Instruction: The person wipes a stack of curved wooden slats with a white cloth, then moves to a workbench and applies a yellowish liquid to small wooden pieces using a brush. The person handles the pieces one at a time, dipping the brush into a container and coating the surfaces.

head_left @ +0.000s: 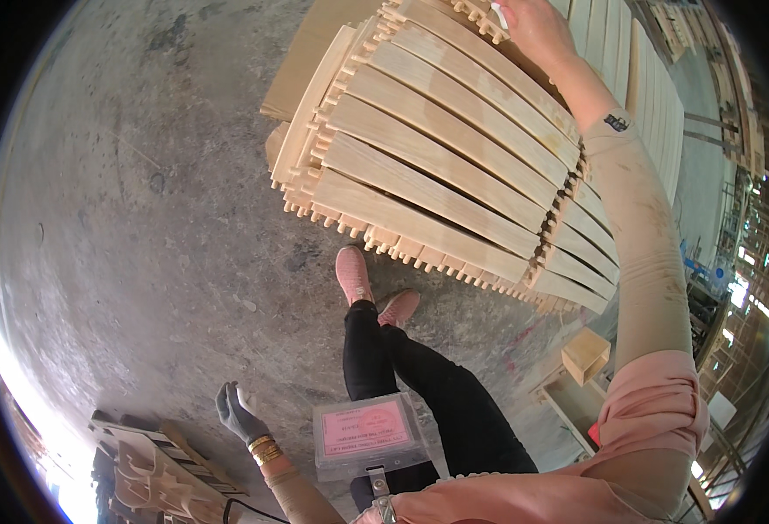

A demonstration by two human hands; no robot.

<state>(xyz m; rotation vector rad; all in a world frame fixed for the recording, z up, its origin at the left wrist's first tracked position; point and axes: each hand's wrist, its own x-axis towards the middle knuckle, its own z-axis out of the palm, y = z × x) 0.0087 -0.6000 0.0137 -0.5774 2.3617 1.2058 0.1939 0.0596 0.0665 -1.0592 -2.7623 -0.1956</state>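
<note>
At the top of the view my bare right hand [537,33] is closed on a small white piece [499,15], partly cut off by the frame edge. It reaches over the far side of a stack of pale wooden slatted panels [454,131], with round dowel ends along their edges. My left hand [243,417], in a grey glove, is low on the left over the floor, away from the panels. Its fingers curl around something small and white [247,399], too small to name.
Brown cardboard [319,52] lies under the stack's far left. More slatted panels [659,96] stand at the right. An open wooden box [586,355] is at lower right. Curved wooden parts [144,480] sit on a rack at lower left. My pink shoes [352,272] are beside the stack.
</note>
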